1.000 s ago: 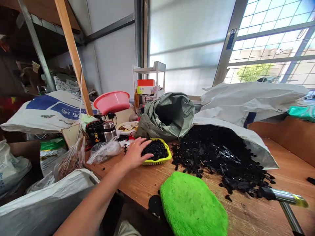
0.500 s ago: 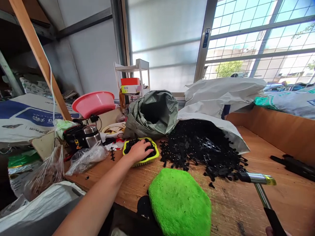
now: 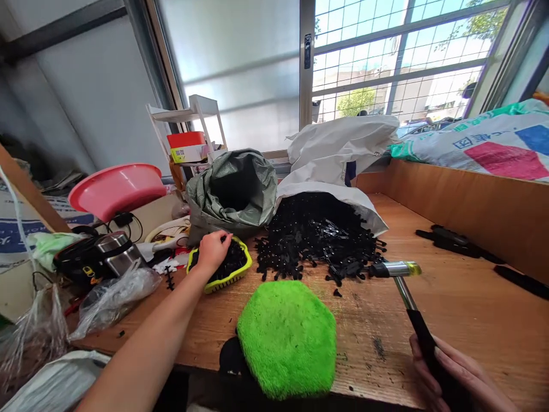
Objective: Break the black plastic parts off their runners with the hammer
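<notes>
My left hand [image 3: 213, 252] is over the yellow basket [image 3: 231, 282], its fingers closed in a pinch with a bit of a small black part showing at the tips. Dark pieces [image 3: 231, 260] of the same look fill the basket. On the right, my right hand [image 3: 454, 366] is wrapped round the black grip of a mallet [image 3: 404, 293]. Its head has a black face and a yellowish face and lies beside a heap of black plastic parts [image 3: 317, 240]. A fuzzy green hexagonal cushion [image 3: 287, 337] sits at the table edge between my arms.
An open grey-green woven sack [image 3: 201, 212] stands behind the basket; a white sack [image 3: 373, 214] spills the heap. At left are a pink basin [image 3: 115, 189], a steel flask [image 3: 120, 254] and a plastic bag [image 3: 118, 294]. Long black pieces [image 3: 454, 243] lie by the wooden side board [image 3: 472, 200].
My left hand has gone from spread fingers in the basket to a raised pinch at its near-left part. The view has swung right, bringing my right hand on the mallet into sight.
</notes>
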`<state>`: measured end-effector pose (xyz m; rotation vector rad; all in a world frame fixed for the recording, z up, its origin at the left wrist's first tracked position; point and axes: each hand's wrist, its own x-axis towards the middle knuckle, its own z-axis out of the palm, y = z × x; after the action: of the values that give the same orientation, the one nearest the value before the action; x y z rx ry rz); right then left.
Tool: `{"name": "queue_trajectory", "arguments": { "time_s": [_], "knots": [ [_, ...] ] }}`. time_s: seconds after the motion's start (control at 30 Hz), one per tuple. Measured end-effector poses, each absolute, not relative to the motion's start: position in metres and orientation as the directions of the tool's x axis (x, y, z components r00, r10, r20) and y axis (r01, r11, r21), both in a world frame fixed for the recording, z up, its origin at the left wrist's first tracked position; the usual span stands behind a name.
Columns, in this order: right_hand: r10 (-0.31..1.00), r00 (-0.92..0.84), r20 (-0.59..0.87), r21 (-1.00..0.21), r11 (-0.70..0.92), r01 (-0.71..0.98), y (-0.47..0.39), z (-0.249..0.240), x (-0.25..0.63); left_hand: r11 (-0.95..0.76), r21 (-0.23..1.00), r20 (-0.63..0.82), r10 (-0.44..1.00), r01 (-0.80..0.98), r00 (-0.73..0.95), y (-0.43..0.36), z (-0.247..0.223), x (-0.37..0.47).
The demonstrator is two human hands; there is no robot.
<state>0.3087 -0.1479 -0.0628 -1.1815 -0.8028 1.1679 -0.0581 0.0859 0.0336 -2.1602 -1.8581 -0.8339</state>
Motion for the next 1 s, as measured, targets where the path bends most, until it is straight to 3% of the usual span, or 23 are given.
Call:
{"name": "queue_trajectory", "arguments": {
  "time_s": [0.1, 0.23, 0.33, 0.47, 0.8, 0.9, 1.0],
  "knots": [
    [0.969, 0.215, -0.124, -0.962, -0.064, -0.267, -0.150, -0.060, 0.309, -0.363, 0.248, 0.526, 0.829, 0.898, 0.190, 0.055, 0.028, -0.031],
    [0.982, 0.161, -0.100, -0.961, -0.054, -0.273, -0.151, -0.062, 0.312, -0.670, 0.237, 0.464, 0.714, 0.704, 0.523, 0.001, 0.004, 0.012],
    [0.986, 0.142, -0.086, -0.956, -0.042, -0.290, -0.153, -0.060, 0.311, -0.748, 0.161, 0.351, 0.653, 0.643, 0.671, -0.025, -0.012, 0.030],
    [0.989, 0.139, -0.049, -0.965, -0.011, -0.262, -0.155, -0.053, 0.308, -0.772, 0.141, 0.304, 0.630, 0.620, 0.715, -0.029, -0.016, 0.033],
    [0.988, 0.130, -0.078, -0.959, -0.038, -0.280, -0.156, -0.049, 0.306, -0.759, 0.339, 0.226, 0.639, 0.555, 0.736, -0.031, -0.004, 0.028],
    [0.986, 0.129, -0.104, -0.950, -0.060, -0.305, -0.157, -0.049, 0.307, -0.700, 0.530, 0.241, 0.665, 0.478, 0.707, -0.028, -0.003, 0.023],
    [0.980, 0.144, -0.137, -0.946, -0.087, -0.312, -0.158, -0.049, 0.306, -0.545, 0.793, 0.315, 0.750, 0.273, 0.582, -0.023, -0.006, 0.016]
  ]
}}
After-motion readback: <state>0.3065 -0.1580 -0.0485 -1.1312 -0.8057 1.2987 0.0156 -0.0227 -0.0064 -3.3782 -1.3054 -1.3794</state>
